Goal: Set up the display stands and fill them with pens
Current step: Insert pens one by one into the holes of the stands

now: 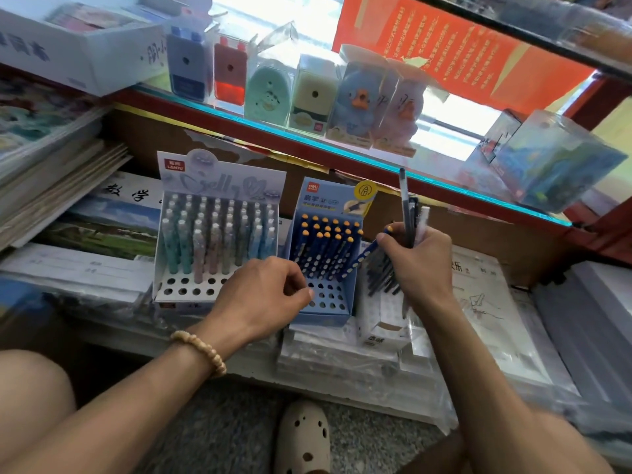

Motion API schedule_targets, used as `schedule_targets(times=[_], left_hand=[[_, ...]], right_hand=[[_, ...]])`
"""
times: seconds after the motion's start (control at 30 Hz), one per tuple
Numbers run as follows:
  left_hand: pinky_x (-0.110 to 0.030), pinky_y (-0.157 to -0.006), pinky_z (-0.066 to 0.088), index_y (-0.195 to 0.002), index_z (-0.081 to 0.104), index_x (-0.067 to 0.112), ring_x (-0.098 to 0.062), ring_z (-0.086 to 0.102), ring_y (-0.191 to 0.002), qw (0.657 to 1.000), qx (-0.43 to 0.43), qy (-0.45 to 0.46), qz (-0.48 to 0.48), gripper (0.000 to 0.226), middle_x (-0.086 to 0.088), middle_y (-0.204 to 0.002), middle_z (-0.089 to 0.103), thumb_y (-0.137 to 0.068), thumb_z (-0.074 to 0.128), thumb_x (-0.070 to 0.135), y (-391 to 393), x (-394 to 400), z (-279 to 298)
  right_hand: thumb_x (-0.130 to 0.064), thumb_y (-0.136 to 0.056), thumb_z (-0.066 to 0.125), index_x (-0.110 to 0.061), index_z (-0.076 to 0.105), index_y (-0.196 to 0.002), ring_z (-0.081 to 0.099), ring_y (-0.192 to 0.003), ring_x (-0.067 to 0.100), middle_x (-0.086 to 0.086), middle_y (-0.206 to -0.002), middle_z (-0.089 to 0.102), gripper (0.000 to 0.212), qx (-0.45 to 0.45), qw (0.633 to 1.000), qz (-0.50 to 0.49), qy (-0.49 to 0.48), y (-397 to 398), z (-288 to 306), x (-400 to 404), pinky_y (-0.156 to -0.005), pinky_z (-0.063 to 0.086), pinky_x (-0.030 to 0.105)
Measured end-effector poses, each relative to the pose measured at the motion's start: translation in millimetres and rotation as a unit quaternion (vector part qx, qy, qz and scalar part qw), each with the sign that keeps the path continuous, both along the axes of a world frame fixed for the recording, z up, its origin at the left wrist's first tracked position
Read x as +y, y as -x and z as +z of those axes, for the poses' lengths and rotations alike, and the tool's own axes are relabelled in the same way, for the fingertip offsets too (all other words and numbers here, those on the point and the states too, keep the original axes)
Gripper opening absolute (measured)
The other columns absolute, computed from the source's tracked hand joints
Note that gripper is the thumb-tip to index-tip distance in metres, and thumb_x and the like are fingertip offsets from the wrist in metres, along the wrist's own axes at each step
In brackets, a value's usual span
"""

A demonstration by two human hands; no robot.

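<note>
Two display stands sit side by side on stacked stationery. The white stand (191,292) on the left holds several pastel pens with empty holes in its front rows. The blue stand (328,302) to its right holds several dark blue pens with orange tips. My left hand (263,295) hovers with curled fingers over the blue stand's front holes; whether it pinches anything is unclear. My right hand (417,258) grips a bunch of pens (408,213) upright, and one blue pen (362,254) slants from it toward the blue stand.
A white box (379,323) with dark pens stands right of the blue stand. A glass shelf (342,145) above carries boxed pencil sharpeners. Stacks of notebooks (61,172) lie left, wrapped paper packs (485,316) right. My sandalled foot (302,439) is on the floor below.
</note>
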State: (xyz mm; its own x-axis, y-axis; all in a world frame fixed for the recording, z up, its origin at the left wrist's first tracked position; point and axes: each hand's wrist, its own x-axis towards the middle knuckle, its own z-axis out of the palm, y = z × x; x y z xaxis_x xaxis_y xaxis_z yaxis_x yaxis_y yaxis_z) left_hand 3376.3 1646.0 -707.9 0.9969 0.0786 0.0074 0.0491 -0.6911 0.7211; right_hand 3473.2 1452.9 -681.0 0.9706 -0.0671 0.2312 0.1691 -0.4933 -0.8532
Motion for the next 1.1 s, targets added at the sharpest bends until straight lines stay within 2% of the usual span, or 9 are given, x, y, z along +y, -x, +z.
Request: schedule_targets(times=[0.1, 0.17, 0.3, 0.57, 0.77, 0.97, 1.1], left_hand=[[-0.031, -0.079, 0.058, -0.094, 0.069, 0.028, -0.003, 0.063, -0.081, 0.998, 0.0, -0.049, -0.031, 0.016, 0.014, -0.088, 0.068, -0.093, 0.063, 0.043, 1.0, -1.8, 1.6], [-0.031, -0.081, 0.057, -0.097, 0.069, 0.028, -0.004, 0.063, -0.083, 0.996, 0.004, -0.071, -0.048, 0.018, 0.014, -0.091, 0.068, -0.093, 0.061, 0.045, 2.7, -2.7, 1.6], [-0.029, -0.083, 0.056, -0.101, 0.067, 0.029, -0.004, 0.063, -0.085, 0.994, 0.007, -0.091, -0.063, 0.02, 0.013, -0.095, 0.069, -0.093, 0.061, 0.046, 5.5, -2.6, 0.9], [-0.026, -0.081, 0.055, -0.1, 0.067, 0.028, -0.004, 0.064, -0.083, 0.994, 0.002, -0.092, -0.065, 0.019, 0.011, -0.094, 0.07, -0.093, 0.061, 0.045, 6.0, 0.9, 1.8], [-0.029, -0.079, 0.056, -0.098, 0.068, 0.027, -0.005, 0.065, -0.079, 0.993, 0.01, -0.094, -0.075, 0.02, 0.011, -0.09, 0.069, -0.093, 0.062, 0.045, 7.7, 3.9, 0.6], [-0.026, -0.079, 0.055, -0.101, 0.068, 0.027, -0.003, 0.063, -0.08, 0.992, 0.014, -0.091, -0.088, 0.021, 0.012, -0.091, 0.069, -0.093, 0.062, 0.045, 9.5, 2.7, -0.4], [-0.021, -0.073, 0.05, -0.102, 0.067, 0.027, -0.002, 0.062, -0.078, 0.992, 0.018, -0.092, -0.084, 0.02, 0.012, -0.091, 0.068, -0.093, 0.062, 0.044, 10.8, 5.1, -2.3]], right_hand=[[-0.019, -0.085, 0.077, -0.029, 0.064, -0.071, 0.063, -0.067, 0.01, -0.005, -0.071, 0.066, 0.021, -0.022, 0.998, -0.02, 0.061, -5.3, -9.2, 5.0, -0.063, 0.053, 0.03], [-0.019, -0.086, 0.076, -0.025, 0.065, -0.074, 0.06, -0.065, 0.007, -0.007, -0.069, 0.065, 0.017, -0.022, 0.996, -0.026, 0.076, -8.5, -14.4, 7.3, -0.062, 0.049, 0.028], [-0.018, -0.087, 0.074, -0.019, 0.07, -0.081, 0.062, -0.068, 0.01, -0.008, -0.071, 0.065, 0.007, -0.019, 0.995, -0.029, 0.092, -13.6, -16.5, 8.7, -0.064, 0.049, 0.028], [-0.014, -0.088, 0.073, -0.01, 0.073, -0.082, 0.057, -0.061, 0.008, -0.004, -0.067, 0.063, 0.007, -0.014, 0.991, -0.012, 0.135, -15.9, -21.9, 11.6, -0.054, 0.042, 0.022], [-0.017, -0.086, 0.075, -0.011, 0.071, -0.078, 0.063, -0.068, 0.019, 0.002, -0.071, 0.067, 0.011, 0.008, 0.988, 0.019, 0.155, -22.1, -23.0, 16.5, -0.065, 0.05, 0.03], [-0.022, -0.088, 0.074, -0.018, 0.062, -0.07, 0.056, -0.061, 0.016, -0.001, -0.065, 0.061, 0.022, 0.041, 0.984, 0.005, 0.176, -13.6, -35.6, 15.2, -0.053, 0.037, 0.024], [-0.021, -0.089, 0.072, -0.013, 0.063, -0.069, 0.052, -0.057, 0.011, -0.003, -0.06, 0.058, 0.024, 0.048, 0.981, 0.019, 0.185, -13.6, -33.2, 21.6, -0.05, 0.036, 0.023]])
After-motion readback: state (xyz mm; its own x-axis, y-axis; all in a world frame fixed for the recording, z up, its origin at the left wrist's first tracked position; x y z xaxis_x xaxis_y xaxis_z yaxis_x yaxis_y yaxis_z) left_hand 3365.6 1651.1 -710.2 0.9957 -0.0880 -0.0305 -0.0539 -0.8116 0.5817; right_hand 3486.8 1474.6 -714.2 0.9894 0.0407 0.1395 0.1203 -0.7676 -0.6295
